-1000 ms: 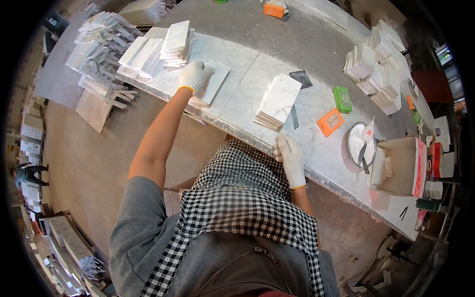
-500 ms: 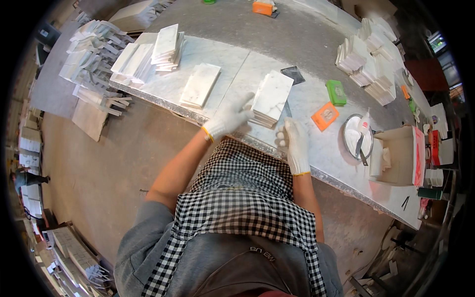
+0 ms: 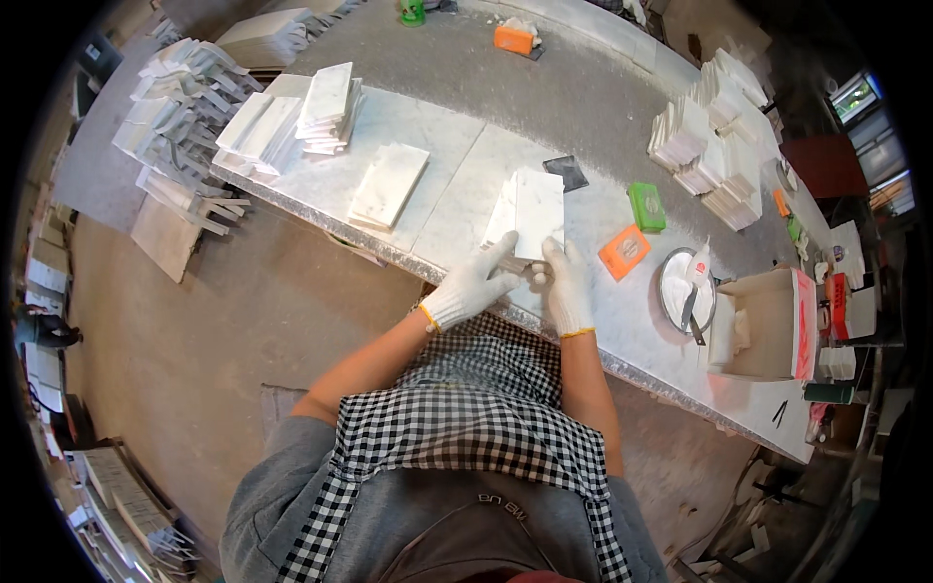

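Observation:
Both my hands wear white knit gloves with yellow cuffs. A white marble tile is held by its near end, lifted at an angle over a small stack of like tiles. My left hand is closed at its near left corner, thumb on top. At the near right corner, my right hand grips it, thumb on the face and fingers curled underneath. A dark flat square lies just beyond the tile. To the left rests another low stack of marble tiles.
Taller tile stacks stand at the far left, more at the far right. Rightward lie a green block, an orange block, a bowl of white paste with a knife and bottle, and an open cardboard box. The bench edge runs before me.
My hands have closed on the top tile's near end, and it has turned more upright away from the stack under it. The view has shifted slightly.

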Action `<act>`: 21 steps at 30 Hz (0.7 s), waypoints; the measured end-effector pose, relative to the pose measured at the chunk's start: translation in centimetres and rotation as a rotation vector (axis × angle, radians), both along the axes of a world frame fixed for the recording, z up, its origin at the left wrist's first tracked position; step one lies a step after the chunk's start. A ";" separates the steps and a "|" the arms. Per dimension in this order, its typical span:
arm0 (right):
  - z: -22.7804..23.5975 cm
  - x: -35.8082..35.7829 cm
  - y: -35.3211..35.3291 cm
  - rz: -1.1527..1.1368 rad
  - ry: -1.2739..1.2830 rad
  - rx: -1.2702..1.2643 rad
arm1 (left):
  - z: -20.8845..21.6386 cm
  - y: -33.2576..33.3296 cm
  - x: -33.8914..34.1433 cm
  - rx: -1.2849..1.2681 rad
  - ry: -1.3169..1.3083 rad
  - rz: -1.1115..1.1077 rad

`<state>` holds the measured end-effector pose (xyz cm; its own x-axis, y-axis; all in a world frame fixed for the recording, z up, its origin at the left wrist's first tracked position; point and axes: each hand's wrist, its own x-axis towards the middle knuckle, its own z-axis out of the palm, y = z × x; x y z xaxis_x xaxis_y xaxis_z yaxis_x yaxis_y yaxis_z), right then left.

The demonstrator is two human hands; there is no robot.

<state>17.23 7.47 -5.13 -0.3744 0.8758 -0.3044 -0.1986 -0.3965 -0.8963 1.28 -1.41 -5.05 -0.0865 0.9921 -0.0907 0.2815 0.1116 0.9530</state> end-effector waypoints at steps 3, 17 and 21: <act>-1.4 1.0 0.9 0.024 0.086 -0.011 | 2.2 -0.5 0.6 -0.152 -0.263 0.024; -2.7 1.9 -3.8 0.120 0.640 -0.283 | 3.4 0.5 0.9 0.160 -0.100 0.060; -2.4 1.9 -4.9 0.128 0.626 -0.260 | 3.6 0.5 0.2 0.215 -0.088 0.085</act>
